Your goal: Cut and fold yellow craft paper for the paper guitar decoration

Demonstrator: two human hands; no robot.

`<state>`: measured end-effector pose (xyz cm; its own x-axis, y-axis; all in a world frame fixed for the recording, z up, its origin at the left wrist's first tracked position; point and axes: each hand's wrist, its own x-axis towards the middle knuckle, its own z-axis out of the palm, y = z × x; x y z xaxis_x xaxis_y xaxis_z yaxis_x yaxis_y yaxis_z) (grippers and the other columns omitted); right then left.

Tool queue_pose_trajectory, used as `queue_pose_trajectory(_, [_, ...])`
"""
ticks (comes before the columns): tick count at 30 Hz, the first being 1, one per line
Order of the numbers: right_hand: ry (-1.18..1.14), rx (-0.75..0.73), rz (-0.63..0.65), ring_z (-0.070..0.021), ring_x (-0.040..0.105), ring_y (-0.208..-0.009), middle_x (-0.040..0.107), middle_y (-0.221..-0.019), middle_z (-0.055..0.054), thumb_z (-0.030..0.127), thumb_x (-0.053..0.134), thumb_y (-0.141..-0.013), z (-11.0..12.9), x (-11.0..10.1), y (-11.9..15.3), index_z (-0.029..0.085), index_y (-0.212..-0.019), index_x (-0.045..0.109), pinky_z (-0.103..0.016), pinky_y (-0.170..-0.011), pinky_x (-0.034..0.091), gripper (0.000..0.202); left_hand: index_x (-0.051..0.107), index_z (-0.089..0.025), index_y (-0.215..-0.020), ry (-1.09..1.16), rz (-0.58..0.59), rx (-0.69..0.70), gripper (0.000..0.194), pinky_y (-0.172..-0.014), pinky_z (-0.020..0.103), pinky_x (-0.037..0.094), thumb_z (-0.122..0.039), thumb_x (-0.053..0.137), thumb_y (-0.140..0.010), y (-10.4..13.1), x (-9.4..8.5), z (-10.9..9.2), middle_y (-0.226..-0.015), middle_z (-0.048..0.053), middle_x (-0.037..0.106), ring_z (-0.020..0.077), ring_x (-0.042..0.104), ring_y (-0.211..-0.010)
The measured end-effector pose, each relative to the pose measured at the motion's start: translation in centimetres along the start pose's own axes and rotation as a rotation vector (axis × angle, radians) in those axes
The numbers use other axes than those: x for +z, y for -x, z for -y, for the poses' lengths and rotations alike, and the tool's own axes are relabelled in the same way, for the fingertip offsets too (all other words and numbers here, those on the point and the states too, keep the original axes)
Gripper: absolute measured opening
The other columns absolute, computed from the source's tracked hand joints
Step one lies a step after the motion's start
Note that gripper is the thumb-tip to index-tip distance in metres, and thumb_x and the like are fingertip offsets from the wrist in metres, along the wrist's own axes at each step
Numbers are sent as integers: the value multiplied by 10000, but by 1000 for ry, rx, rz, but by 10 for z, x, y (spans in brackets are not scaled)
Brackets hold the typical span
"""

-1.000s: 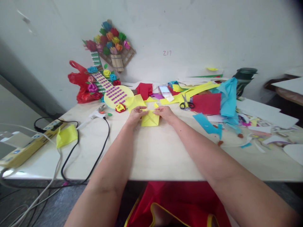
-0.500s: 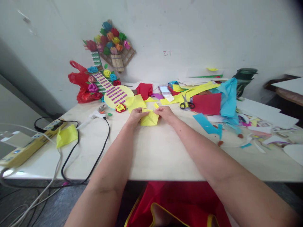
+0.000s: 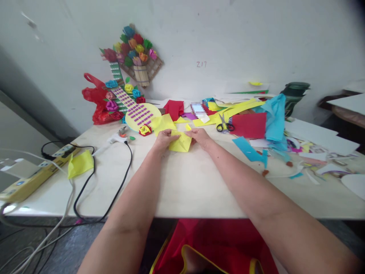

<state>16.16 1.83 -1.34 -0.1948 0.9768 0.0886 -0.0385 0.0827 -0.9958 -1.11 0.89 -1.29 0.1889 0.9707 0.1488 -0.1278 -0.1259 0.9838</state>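
Note:
A small creased yellow paper square (image 3: 180,142) is held up between my two hands over the table. My left hand (image 3: 164,139) pinches its upper left edge between thumb and fingers. At its upper right corner, my right hand (image 3: 199,136) pinches it, with the fingertips partly hidden. Just behind the hands lie a larger yellow paper piece (image 3: 164,123) and a tiny yellow scrap (image 3: 188,127). A yellow and red paper flower (image 3: 145,130) rests left of them, by a guitar-shaped craft (image 3: 142,114).
Black scissors (image 3: 225,125), red paper (image 3: 248,125) and blue paper (image 3: 275,118) lie to the right, with many scraps beyond. On the left are a glue gun (image 3: 117,137), its black cable, another yellow sheet (image 3: 81,164) and a power strip (image 3: 37,173).
The yellow square has tilted slightly and its lower edge has shifted a little. Both hands have stayed nearly in place, still pinching it.

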Motion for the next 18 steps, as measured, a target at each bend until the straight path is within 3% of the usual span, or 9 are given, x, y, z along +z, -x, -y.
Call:
queue_pose_trajectory(9, [46,-76,-42,-109,526,-492,580,-497,25,298,655,-589,-3,4,-1,156,-579,600,-220,-483,417,153,598,-140,-723,-66,-10,-68,361,-596,295,476,-304,754,-442,2,2,-3,-629,9,622,163,597,-593])
queue_pose_trajectory(18, [-1,11,-21,-132,529,-438,576,-492,-8,472,562,-687,0,1,0,153,-639,567,-245,-418,409,322,617,-128,-739,3,-77,35,396,-610,306,466,-320,762,-423,-4,-1,2,-632,20,627,173,602,-613])
